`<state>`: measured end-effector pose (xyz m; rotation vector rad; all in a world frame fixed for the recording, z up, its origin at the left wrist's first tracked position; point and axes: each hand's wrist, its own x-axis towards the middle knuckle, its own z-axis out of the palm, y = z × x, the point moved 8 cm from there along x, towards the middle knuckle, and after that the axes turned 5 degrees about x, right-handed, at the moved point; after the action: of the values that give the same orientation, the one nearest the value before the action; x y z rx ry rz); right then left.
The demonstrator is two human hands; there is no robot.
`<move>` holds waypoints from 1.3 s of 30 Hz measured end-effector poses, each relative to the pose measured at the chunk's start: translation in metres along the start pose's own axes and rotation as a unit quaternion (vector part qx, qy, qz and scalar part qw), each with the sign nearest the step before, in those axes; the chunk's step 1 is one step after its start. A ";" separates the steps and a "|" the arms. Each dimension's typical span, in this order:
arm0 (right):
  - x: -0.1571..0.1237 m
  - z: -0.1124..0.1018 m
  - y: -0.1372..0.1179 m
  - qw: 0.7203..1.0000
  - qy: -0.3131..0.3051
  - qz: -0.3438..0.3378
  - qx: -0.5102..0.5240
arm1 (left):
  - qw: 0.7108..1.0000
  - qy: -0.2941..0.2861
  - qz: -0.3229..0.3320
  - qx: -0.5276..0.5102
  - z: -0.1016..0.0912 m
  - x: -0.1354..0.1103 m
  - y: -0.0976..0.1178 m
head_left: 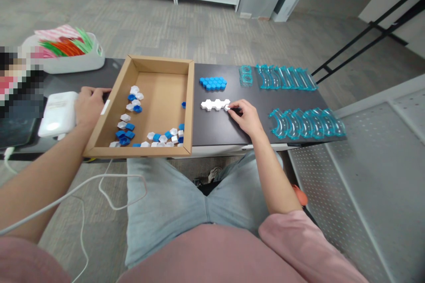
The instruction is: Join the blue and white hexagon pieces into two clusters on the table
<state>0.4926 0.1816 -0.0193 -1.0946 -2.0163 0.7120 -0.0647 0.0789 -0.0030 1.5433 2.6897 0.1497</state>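
Observation:
My right hand (245, 116) rests on the dark table (219, 130), its fingertips pinching a white hexagon piece at the right end of a row of white hexagons (214, 104). Behind that row lies a cluster of blue hexagons (213, 83). My left hand (89, 105) is curled over the left rim of a cardboard box (189, 110), touching its edge. Inside the box lie several loose blue and white hexagon pieces (130, 117), mostly along the left side and the near wall.
Two rows of clear turquoise curved pieces (307, 123) lie on the table's right part, with another row (285, 78) behind. A white device (58, 114) with a cable sits left of the box. A white bin of coloured strips (68, 51) stands at the far left.

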 end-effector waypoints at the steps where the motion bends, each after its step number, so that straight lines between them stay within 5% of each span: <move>1: 0.000 0.000 0.000 1.000 0.000 0.003 -0.001 | 1.000 0.000 0.002 0.000 0.000 0.000 0.001; 32: -0.004 -0.015 -0.010 0.998 0.051 0.022 0.004 | 1.000 0.006 0.006 -0.019 0.000 -0.004 0.007; 36: -0.003 -0.016 -0.043 0.999 0.053 -0.002 0.006 | 1.000 0.007 0.007 -0.021 0.001 -0.004 0.007; 39: 0.011 0.015 -0.105 0.995 -0.065 -0.070 0.008 | 0.999 0.020 0.011 -0.033 0.001 -0.005 0.008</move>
<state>0.4280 0.1382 0.0530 -0.9084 -2.1687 0.7424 -0.0555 0.0789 -0.0031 1.5682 2.6697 0.2686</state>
